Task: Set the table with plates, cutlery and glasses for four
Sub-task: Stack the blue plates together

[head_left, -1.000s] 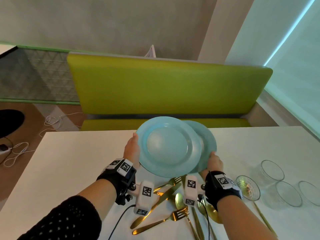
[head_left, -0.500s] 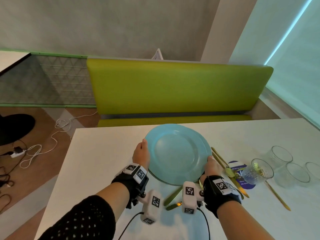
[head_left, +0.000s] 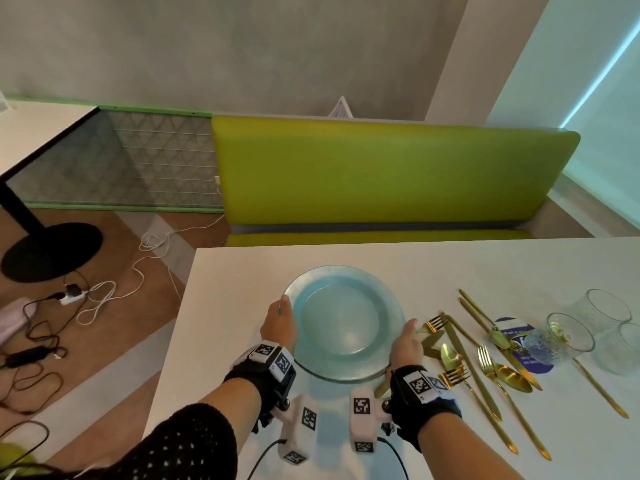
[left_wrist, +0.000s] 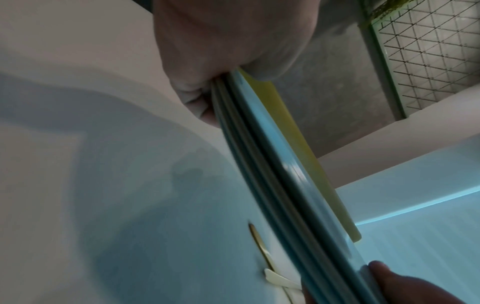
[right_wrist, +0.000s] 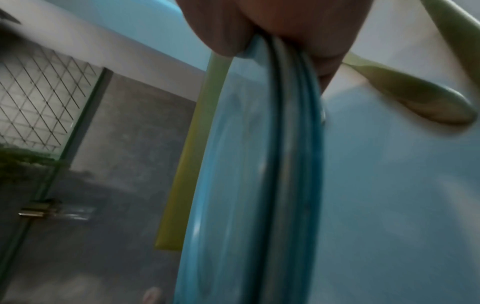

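A stack of light blue plates (head_left: 343,323) is low over the white table (head_left: 228,292), near its left part. My left hand (head_left: 280,323) grips the stack's left rim and my right hand (head_left: 407,344) grips its right rim. In the left wrist view the stacked plate rims (left_wrist: 262,164) run between thumb and fingers; the right wrist view shows the stacked rims (right_wrist: 259,185) the same way. Gold forks, knives and spoons (head_left: 485,362) lie loose to the right of the plates. Three clear glasses (head_left: 571,334) stand further right.
A blue and white card (head_left: 526,344) lies under some cutlery and a glass. A green bench (head_left: 381,174) runs behind the table. Cables and a power strip (head_left: 74,296) lie on the wooden floor to the left, beside a black table base (head_left: 52,251).
The two fanned plates have come together into one stack, and both hands have lowered it and carried it left, away from the cutlery that it covered before.
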A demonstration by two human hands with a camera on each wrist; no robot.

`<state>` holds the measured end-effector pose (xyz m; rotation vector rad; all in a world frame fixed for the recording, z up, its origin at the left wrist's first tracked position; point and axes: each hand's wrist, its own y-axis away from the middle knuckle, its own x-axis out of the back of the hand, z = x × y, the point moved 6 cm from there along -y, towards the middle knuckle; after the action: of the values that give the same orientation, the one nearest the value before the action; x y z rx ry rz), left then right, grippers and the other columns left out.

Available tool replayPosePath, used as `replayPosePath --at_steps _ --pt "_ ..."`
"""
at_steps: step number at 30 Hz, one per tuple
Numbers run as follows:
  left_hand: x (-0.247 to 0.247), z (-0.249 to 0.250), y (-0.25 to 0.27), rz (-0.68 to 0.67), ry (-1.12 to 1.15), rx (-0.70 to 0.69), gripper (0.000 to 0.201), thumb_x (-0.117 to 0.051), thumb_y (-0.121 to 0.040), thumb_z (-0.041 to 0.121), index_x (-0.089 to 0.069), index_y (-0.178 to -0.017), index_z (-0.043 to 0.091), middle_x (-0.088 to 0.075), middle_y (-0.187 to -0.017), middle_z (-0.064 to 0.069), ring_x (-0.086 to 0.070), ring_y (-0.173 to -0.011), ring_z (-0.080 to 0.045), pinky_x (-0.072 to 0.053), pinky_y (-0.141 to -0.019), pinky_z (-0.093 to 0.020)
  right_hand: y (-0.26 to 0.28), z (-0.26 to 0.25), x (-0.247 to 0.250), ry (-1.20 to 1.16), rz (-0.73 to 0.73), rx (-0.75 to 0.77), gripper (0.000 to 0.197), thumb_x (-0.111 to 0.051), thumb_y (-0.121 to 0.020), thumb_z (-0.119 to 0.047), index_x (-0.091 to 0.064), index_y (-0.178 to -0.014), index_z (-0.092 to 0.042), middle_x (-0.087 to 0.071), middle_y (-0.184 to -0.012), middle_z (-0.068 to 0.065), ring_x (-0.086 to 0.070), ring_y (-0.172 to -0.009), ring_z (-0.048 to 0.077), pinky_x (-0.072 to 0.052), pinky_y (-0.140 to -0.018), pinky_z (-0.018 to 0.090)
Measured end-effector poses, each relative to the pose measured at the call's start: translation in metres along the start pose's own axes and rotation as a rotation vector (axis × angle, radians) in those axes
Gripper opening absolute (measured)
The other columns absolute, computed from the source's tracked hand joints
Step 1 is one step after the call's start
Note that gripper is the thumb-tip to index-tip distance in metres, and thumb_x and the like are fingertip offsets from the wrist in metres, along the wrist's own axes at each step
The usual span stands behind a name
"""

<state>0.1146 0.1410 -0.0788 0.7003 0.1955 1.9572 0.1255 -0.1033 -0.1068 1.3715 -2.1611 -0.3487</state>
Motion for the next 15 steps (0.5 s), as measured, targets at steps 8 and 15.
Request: replayPosePath --at_steps 8,15 --pt "0.033 -0.044 -0.021 -0.026 -0.084 0.081 0.053 -0.027 -0.101 0.039 -0.035 -0.141 0.004 -0.044 -0.142 -0.022 -0.042 -0.129 -0.037 -0.033 -0.102 -0.036 0.018 0.011 -0.049 0.204 -0.152 0.065 0.05 -0.029 -0.102 -0.03 -0.039 -0.135 0.006 -0.047 -0.134 0.025 -0.046 -0.124 0.035 -0.037 -0.1 0.035" --pt "0.059 -0.065 -0.036 -0.042 -0.139 0.162 0.058 -0.023 -0.101 0.041 -0.032 -0.142 0.001 -0.038 -0.146 -0.022 -0.038 -0.133 -0.036 -0.03 -0.105 -0.035 0.023 0.022 -0.089 0.321 -0.253 0.043 0.059 -0.024 -0.101 -0.04 -0.054 -0.123 0.006 -0.059 -0.12 0.025 -0.057 -0.111 0.037 -0.045 -0.096 0.04"
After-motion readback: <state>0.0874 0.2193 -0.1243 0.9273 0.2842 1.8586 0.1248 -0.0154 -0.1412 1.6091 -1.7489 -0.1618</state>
